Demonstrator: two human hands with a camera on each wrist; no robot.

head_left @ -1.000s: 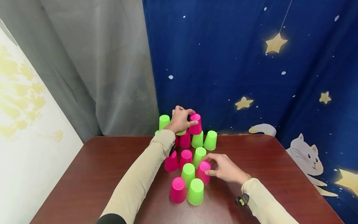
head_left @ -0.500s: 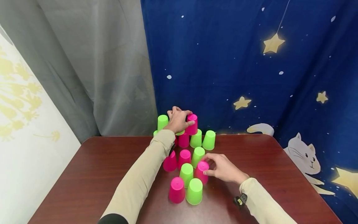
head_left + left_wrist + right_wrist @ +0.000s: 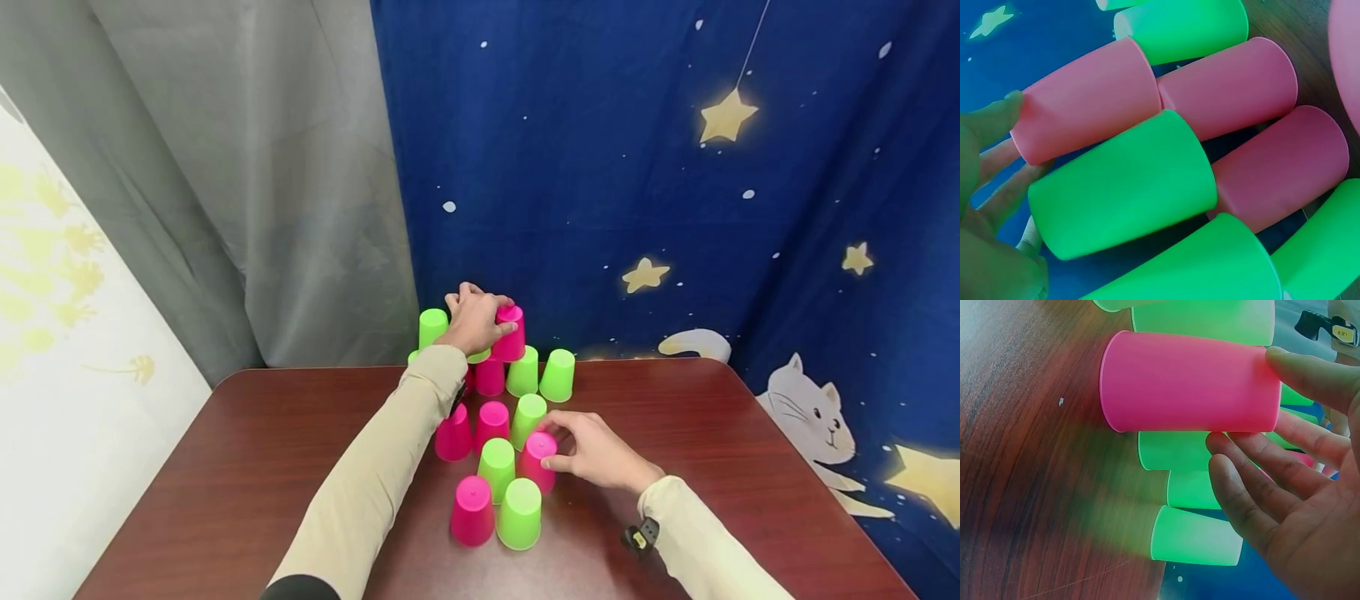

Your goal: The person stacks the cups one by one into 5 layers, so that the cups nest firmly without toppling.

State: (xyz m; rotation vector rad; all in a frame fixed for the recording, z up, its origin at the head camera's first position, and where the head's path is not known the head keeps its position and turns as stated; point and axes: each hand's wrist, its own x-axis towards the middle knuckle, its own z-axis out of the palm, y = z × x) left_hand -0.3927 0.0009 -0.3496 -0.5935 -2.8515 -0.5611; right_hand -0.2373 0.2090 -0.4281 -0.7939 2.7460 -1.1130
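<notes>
In the head view my left hand [image 3: 474, 321] holds an upside-down pink cup [image 3: 511, 336] near its closed end. This cup stands on the lower back row, over a pink cup [image 3: 490, 378] and a green cup [image 3: 522, 372]. The left wrist view shows the thumb and fingers on either side of the held pink cup [image 3: 1088, 103], with a green cup [image 3: 1125, 187] beside it. My right hand [image 3: 600, 450] pinches the top of another pink cup [image 3: 537, 468] on the table; its thumb and fingertips touch that cup [image 3: 1191, 381] in the right wrist view.
A pink cup [image 3: 472, 512] and a green cup [image 3: 520, 517] stand at the front. Between them and the back stack are several more upside-down cups. Behind the brown table [image 3: 660, 400] hang a grey curtain [image 3: 330, 208] and a blue starry curtain [image 3: 570, 183].
The pink cup in my left hand has shifted slightly left over the back row. My right hand keeps its hold on the other pink cup. The head view has turned a little.
</notes>
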